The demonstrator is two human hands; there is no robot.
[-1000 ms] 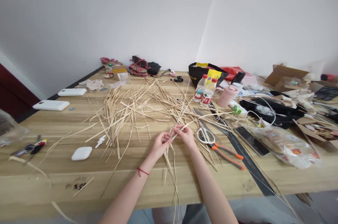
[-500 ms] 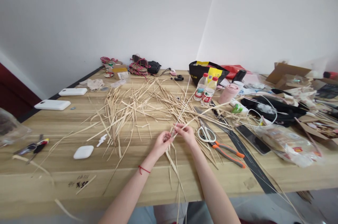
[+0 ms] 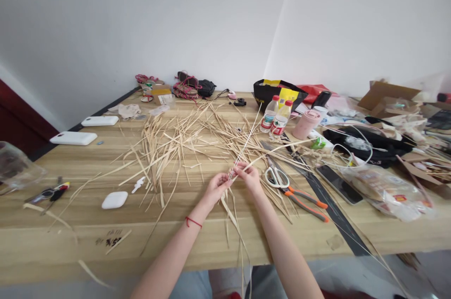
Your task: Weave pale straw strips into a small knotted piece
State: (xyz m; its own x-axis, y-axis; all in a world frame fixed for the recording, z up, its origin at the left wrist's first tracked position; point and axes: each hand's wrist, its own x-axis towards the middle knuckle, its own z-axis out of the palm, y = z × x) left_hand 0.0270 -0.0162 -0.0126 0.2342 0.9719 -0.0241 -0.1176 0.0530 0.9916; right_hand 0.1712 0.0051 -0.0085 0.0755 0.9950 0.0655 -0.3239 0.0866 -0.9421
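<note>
My left hand [image 3: 217,186] and my right hand [image 3: 249,175] meet over the middle of the wooden table [image 3: 197,238], fingers pinched on a small bundle of pale straw strips [image 3: 243,151]. The strips fan upward and away from my fingertips, and their loose ends trail down past the table's front edge. A red thread [image 3: 193,221] circles my left wrist. A wide scatter of loose straw [image 3: 176,144] lies just beyond my hands.
White-handled scissors [image 3: 277,177] and orange-handled pliers [image 3: 306,204] lie right of my hands, beside a long black ruler [image 3: 334,216] and a phone [image 3: 338,177]. Two bottles [image 3: 275,118] and a pink cup [image 3: 305,126] stand behind. A white earbud case [image 3: 114,200] sits left.
My hands stay pinched on the straw bundle and have drifted slightly up the picture; the upright strips have tilted a little to the right. The view has shifted slightly.
</note>
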